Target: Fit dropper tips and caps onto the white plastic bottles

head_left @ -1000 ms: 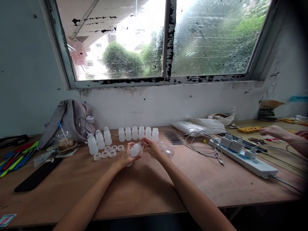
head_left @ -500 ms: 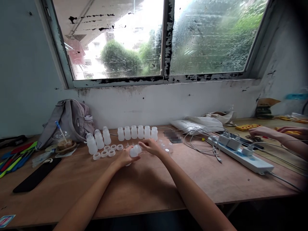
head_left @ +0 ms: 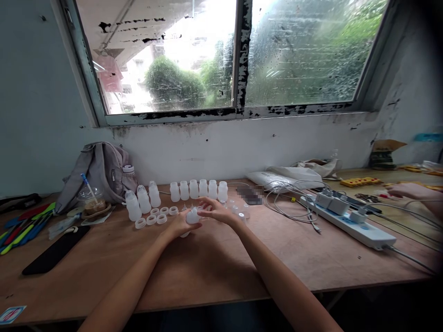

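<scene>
A frosted white baby bottle (head_left: 192, 216) is tilted in my left hand (head_left: 179, 225), whose fingers and thumb wrap round it. My right hand (head_left: 217, 212) reaches over from the right, thumb and fingers curled in at the bottle's top. A small clear part seems to be between those fingertips, too blurred to name. Left of my hands lie several white bottle rings (head_left: 161, 218). Behind them stand three bottles with teats and rings (head_left: 143, 199). A row of open-necked bottles (head_left: 194, 189) stands along the wall. Several clear caps (head_left: 235, 207) lie right of my right hand.
At the left are a grey backpack (head_left: 100, 175), an iced drink cup (head_left: 92, 203) and a black pouch (head_left: 57, 251). A white power strip (head_left: 360, 233) with cables lies at the right. Beyond it, another person's hand (head_left: 410, 190) is over the neighbouring table.
My right fingers have shifted slightly left and closed in on the bottle's top, which my left hand keeps holding. The other person's hand has moved right.
</scene>
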Available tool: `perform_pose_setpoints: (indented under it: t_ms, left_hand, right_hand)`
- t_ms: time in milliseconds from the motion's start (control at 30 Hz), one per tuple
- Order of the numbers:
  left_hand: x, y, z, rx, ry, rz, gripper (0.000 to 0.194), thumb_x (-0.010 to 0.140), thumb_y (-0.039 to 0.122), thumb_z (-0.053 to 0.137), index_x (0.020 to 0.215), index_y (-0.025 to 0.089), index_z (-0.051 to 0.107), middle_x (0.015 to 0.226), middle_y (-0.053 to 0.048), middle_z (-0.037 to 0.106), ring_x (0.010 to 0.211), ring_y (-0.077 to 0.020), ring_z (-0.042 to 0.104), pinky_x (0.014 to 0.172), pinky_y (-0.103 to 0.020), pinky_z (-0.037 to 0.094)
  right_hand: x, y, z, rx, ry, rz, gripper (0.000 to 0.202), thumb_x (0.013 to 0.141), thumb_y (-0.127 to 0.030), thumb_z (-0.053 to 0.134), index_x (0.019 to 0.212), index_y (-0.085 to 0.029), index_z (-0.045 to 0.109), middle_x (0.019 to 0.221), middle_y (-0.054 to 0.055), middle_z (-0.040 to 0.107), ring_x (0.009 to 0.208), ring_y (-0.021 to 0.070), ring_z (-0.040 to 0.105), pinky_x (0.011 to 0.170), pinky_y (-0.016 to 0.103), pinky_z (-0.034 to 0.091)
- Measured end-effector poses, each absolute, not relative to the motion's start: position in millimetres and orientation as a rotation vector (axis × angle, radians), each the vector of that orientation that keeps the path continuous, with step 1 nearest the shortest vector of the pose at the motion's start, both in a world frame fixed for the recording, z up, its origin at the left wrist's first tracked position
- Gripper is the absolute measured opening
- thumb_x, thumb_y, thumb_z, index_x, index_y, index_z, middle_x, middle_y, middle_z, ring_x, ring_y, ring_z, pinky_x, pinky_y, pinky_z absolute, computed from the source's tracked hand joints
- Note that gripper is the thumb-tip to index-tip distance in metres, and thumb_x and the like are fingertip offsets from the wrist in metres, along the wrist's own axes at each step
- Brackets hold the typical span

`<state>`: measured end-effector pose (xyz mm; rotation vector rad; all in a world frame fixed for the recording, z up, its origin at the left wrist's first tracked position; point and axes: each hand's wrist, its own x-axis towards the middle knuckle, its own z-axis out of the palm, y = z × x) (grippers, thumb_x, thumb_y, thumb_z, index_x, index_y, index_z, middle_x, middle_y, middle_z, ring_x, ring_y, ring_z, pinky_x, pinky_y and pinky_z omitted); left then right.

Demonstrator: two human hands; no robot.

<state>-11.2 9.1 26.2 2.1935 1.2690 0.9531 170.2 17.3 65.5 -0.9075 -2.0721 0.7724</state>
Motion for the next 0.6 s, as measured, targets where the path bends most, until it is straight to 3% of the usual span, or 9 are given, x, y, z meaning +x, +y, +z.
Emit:
perform_pose_setpoints:
  t_ms: [100, 267, 467, 600]
  left_hand:
    - [-11.3, 9.8, 26.1, 2.157, 1.251, 0.951, 0.04, 0.06, 0.04, 0.063, 0.092, 0.017, 0.054, 0.077, -0.001, 0.059, 0.069, -0.0154, 0.054, 0.06, -0.025, 0.041]
    - [-10.6, 9.5, 25.0, 2.158, 1.247, 0.958, 0.038, 0.06, 0.038, 0.063, 0.092, 0.018, 0.055, 0.077, 0.0, 0.059, 0.067, -0.0146, 0.054, 0.058, -0.024, 0.041]
    - [-12.5, 10.6, 24.9, 2.151, 1.227, 0.967, 0.042, 0.061, 0.036, 0.063, 0.097, 0.017, 0.054, 0.078, 0.0, 0.059, 0.068, -0.0149, 0.054, 0.059, -0.024, 0.042]
    - [-12.4, 12.0, 21.1, 2.156, 1.235, 1.017, 0.043, 0.061, 0.037, 0.062, 0.099, 0.018, 0.053, 0.08, -0.001, 0.059, 0.07, -0.0151, 0.054, 0.06, -0.025, 0.042]
  right_hand:
    - [168.1, 14.6, 66.4, -0.876, -2.091, 0.817, 0.037, 0.066, -0.039, 0.059, 0.099, -0.022, 0.058, 0.098, 0.004, 0.057, 0.083, 0.0162, 0.051, 0.069, 0.026, 0.041]
    - [163.5, 18.1, 57.5, -0.953, -2.022, 0.721, 0.033, 0.066, -0.043, 0.058, 0.087, -0.017, 0.062, 0.089, 0.005, 0.06, 0.082, 0.0175, 0.052, 0.068, 0.027, 0.04]
    - [159.0, 19.1, 53.0, -0.801, -1.999, 0.936, 0.039, 0.065, -0.039, 0.06, 0.1, -0.02, 0.057, 0.1, 0.004, 0.058, 0.086, 0.0162, 0.053, 0.07, 0.026, 0.041]
    - [152.0, 20.9, 46.7, -0.794, -1.942, 0.915, 0.035, 0.065, -0.037, 0.06, 0.095, -0.017, 0.059, 0.093, 0.005, 0.061, 0.082, 0.0169, 0.055, 0.069, 0.027, 0.042]
